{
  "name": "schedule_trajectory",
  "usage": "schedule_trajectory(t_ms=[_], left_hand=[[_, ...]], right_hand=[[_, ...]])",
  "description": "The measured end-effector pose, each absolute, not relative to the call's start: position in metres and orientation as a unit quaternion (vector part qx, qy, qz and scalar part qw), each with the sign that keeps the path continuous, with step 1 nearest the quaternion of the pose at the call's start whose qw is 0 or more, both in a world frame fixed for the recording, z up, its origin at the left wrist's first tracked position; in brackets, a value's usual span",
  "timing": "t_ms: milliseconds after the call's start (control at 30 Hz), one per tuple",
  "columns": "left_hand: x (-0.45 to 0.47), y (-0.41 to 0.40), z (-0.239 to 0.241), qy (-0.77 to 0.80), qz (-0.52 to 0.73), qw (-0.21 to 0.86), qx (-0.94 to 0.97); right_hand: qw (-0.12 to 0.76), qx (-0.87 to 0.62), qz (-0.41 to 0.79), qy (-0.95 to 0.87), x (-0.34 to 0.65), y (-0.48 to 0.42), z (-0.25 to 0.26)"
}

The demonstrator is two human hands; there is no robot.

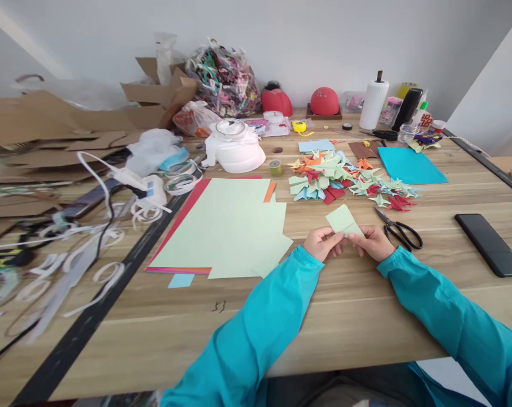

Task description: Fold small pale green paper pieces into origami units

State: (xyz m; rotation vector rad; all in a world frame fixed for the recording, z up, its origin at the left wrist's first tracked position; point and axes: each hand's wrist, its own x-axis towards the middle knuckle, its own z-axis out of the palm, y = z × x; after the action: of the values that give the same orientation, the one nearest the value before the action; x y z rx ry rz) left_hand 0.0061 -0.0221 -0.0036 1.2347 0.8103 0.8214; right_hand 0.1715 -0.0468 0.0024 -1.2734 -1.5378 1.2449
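Between my two hands is a small pale green sheet of paper (343,219), with a crease along its lower part. My left hand (322,243) pinches its lower left edge between thumb and fingers. On the opposite side, my right hand (372,242) pinches the lower right corner. The paper is held just above the wooden table. Close to my right hand lie scissors (402,232) with black handles. Beyond the paper spreads a pile of folded paper cranes (324,172) in green, orange, red and blue.
Large pale green sheets (226,226) lie left of my hands over red ones. A black phone (491,243) rests at the right. Turquoise paper (412,165) lies behind the cranes. A power strip (152,192), cables and flattened cardboard (56,121) crowd the left side.
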Motion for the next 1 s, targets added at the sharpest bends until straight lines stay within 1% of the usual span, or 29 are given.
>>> schedule_trajectory(t_ms=[233,400,533,600,667,867,933,1000], left_hand=[[0.002,-0.016,-0.003,0.339,0.374,0.709,0.492],[0.0,-0.01,-0.006,0.32,0.432,0.737,0.41],[0.001,-0.011,-0.007,0.298,0.425,0.768,0.375],[0.002,-0.011,-0.008,0.305,0.438,0.762,0.366],[0.004,-0.011,-0.011,0.32,0.454,0.744,0.371],[0.004,-0.007,-0.022,0.324,0.467,0.695,0.44],[0.004,-0.006,-0.024,0.321,0.468,0.696,0.44],[0.005,-0.006,-0.024,0.328,0.468,0.697,0.433]], right_hand=[[0.386,-0.492,0.495,-0.603,0.169,-0.046,0.003],[0.452,-0.487,0.521,-0.536,0.166,-0.045,-0.001],[0.499,-0.452,0.501,-0.544,0.166,-0.044,-0.006],[0.503,-0.429,0.477,-0.579,0.166,-0.045,-0.007],[0.484,-0.427,0.433,-0.629,0.165,-0.048,-0.008],[0.373,-0.449,0.237,-0.777,0.164,-0.056,-0.007],[0.374,-0.444,0.199,-0.79,0.164,-0.056,-0.006],[0.396,-0.444,0.192,-0.781,0.164,-0.056,-0.006]])
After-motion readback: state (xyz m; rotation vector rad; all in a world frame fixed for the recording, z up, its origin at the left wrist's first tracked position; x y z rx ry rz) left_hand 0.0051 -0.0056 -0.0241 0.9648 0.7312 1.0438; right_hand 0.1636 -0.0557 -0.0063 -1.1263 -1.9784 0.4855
